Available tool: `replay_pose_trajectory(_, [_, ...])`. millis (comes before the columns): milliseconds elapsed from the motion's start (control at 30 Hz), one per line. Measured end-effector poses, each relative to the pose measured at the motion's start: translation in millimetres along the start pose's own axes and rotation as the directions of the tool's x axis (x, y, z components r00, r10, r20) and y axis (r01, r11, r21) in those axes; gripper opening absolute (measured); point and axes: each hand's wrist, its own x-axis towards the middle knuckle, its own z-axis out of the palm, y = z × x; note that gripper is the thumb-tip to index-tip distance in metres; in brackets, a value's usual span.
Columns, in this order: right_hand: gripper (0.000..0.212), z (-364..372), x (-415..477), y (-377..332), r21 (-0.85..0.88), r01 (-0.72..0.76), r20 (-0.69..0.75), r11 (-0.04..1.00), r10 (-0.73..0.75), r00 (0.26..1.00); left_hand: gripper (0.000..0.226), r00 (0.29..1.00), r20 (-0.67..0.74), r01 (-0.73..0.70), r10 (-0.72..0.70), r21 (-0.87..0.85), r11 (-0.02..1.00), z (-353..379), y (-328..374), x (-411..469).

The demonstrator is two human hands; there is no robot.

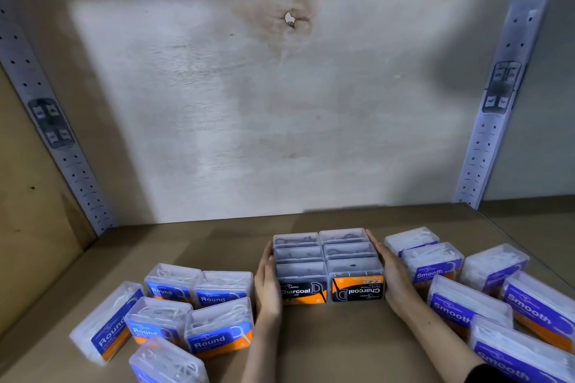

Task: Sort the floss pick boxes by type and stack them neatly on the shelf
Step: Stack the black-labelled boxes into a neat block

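Pressing our left hand (pixel 267 284) and right hand (pixel 394 280) flat against the sides of the Charcoal boxes (pixel 329 267) on the shelf (pixel 329 348), we had all fingers straight.

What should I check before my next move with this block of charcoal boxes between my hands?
1. Left hand flat against the left side of the Charcoal block: ok.
2. Right hand flat against its right side: ok.
3. Block all one type: the front two labels read Charcoal, the rear labels are hidden: cannot tell.
4. Labels the same way up: the front right box reads upside down: not ok.
5. Shelf board behind the block bare: ok.
6. Round boxes and Smooth boxes tidy: both groups lie loose and skewed: not ok.
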Motion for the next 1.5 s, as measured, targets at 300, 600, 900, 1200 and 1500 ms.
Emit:
replay_pose_trajectory(300, [0.024,2,-1,2,0.002,0.049,-0.009,0.999,-0.049,0.999,0.038,0.999,-0.045,-0.006,0.004,-0.039,0.999,4,-2,2])
replay_pose_trajectory(600, [0.023,3,-1,2,-0.006,0.053,-0.02,0.999,-0.053,0.998,0.037,0.996,-0.089,-0.01,0.004,-0.065,0.998,5,-2,1])
replay_pose_trajectory(900, [0.024,7,-6,1,-0.023,0.047,-0.079,0.999,-0.049,0.996,0.038,0.991,-0.137,-0.011,0.003,-0.058,0.998,5,-4,2])
replay_pose_trajectory(1200, [0.024,8,-5,-2,-0.029,0.048,-0.06,0.998,-0.05,0.997,0.037,0.996,-0.087,-0.001,-0.002,-0.033,0.999,3,0,2])
replay_pose_trajectory(1500, [0.029,-2,-15,-10,-0.573,0.42,0.015,0.704,-0.503,0.864,0.034,0.969,-0.043,-0.229,0.244,0.22,0.948,1,19,-7])
